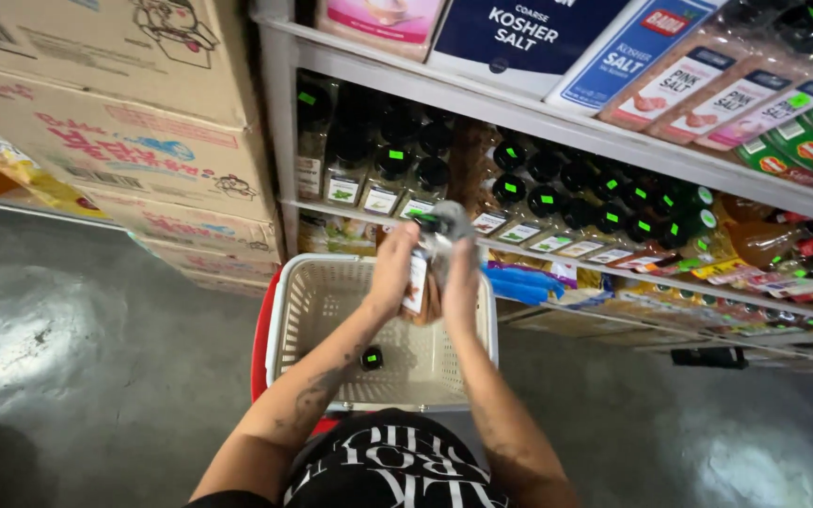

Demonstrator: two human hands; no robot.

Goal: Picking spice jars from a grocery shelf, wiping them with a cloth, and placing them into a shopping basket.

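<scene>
Spice jar, a clear one with a dark cap and brownish contents, sits pressed between your two palms above the white basket, just in front of the shelf edge.

Far left, stacked cardboard cartons stand on the grey floor, well apart from your hands. Next comes the basket's perforated wall, with one small dark-capped jar lying on its bottom, below your left forearm.

Your left hand lies flat against the jar's left side, fingers stretched upward and only lightly curled, more a press than a wrap. Your right hand mirrors it on the other side, fingers long and close together; between them the jar is held upright or nearly so, though blur hides the cap's exact tilt.

Judging by that pose, you are at the carrying step: a jar off the rack and held over the basket, not yet set down. The next move likely calls for lowering it with both palms kept snug, and placing it beside the jar already inside, not on top of it.

To the right, rows of black-capped jars with green stickers fill the shelf, and pink salt bottles lie above.
</scene>
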